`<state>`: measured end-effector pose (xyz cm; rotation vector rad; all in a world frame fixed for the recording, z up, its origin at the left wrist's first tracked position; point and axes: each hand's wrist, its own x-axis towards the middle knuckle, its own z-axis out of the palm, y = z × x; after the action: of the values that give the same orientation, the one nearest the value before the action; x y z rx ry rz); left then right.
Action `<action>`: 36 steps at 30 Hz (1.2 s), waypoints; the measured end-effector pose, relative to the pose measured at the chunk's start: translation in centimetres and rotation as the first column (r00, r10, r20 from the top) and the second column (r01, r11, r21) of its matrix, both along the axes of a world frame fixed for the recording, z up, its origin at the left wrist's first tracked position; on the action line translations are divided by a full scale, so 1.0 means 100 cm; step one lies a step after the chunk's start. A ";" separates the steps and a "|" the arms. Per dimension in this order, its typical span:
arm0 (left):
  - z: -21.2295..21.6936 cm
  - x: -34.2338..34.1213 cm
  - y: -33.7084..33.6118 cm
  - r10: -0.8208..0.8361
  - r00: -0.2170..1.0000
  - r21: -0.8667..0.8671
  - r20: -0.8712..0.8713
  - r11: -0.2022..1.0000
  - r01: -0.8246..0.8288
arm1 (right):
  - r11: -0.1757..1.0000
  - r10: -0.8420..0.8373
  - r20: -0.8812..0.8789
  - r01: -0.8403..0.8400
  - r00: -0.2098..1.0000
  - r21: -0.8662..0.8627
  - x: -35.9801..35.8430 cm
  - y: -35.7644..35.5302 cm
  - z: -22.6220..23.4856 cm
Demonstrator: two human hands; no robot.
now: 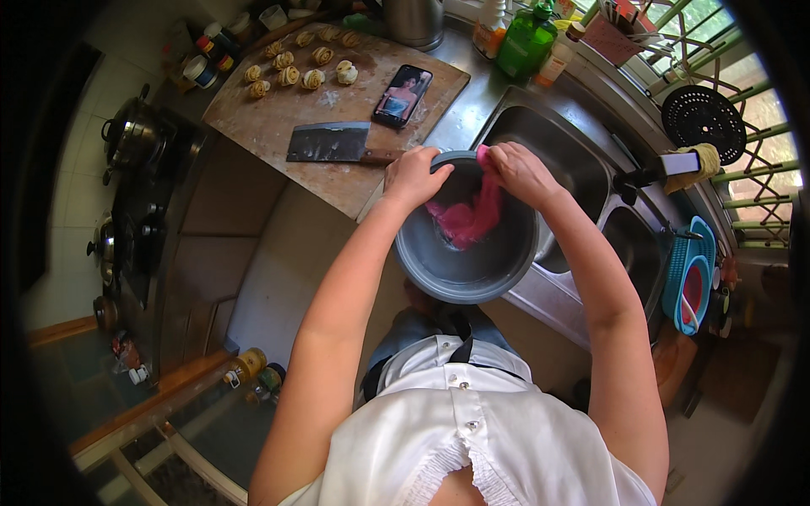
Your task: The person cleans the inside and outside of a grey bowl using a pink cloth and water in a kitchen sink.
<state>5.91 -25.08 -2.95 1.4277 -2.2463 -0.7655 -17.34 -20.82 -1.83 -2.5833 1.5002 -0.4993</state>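
My left hand is closed on the left rim of a round grey basin, thumb over the edge. Pinched in my right hand, at the basin's far right rim, is a pink cloth. The cloth hangs down into the basin, its lower part slightly blurred. Shiny patches beside it look like a little water. The basin is held in front of my body, tilted toward me, overlapping the sink's near left side. Just left of my left hand, a cleaver with a wooden handle lies on the wooden board.
Shaped dough rolls and a phone lie on the board. The steel double sink is to the right, with a faucet and blue baskets. A green bottle stands behind. Pots sit on the left stove.
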 end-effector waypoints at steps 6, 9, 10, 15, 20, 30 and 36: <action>-0.008 -0.001 -0.019 -0.153 0.988 -0.067 0.020 0.986 0.154 | 0.997 0.072 -0.070 -0.074 0.995 -0.033 0.020 -0.017 0.007; -0.015 0.002 -0.012 -0.079 0.997 -0.091 -0.013 0.993 0.078 | 0.994 -0.011 -0.054 0.005 0.998 -0.110 0.026 -0.015 -0.004; -0.016 0.004 -0.008 -0.042 0.999 -0.102 -0.018 0.994 0.040 | 0.992 -0.057 -0.064 0.050 0.996 -0.115 0.029 -0.013 -0.005; -0.017 0.003 0.007 0.114 0.991 -0.107 -0.063 0.987 -0.120 | 0.960 -0.264 -0.090 0.254 0.960 -0.115 0.032 0.004 -0.008; -0.017 0.001 0.016 0.224 0.971 -0.062 -0.088 0.971 -0.229 | 0.874 -0.480 -0.073 0.470 0.874 -0.121 0.017 0.027 -0.020; -0.022 0.007 0.037 0.434 0.879 0.012 -0.199 0.897 -0.441 | 0.672 -0.739 -0.019 0.739 0.673 0.039 0.012 0.107 -0.011; -0.026 0.020 0.050 0.512 0.818 0.081 -0.262 0.856 -0.510 | 0.667 -0.745 0.032 0.745 0.666 0.006 0.014 0.115 -0.007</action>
<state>7.87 -20.07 -5.56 1.7029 -1.5417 -0.7288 -15.97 -9.33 -2.52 -1.8126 2.5231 -0.5964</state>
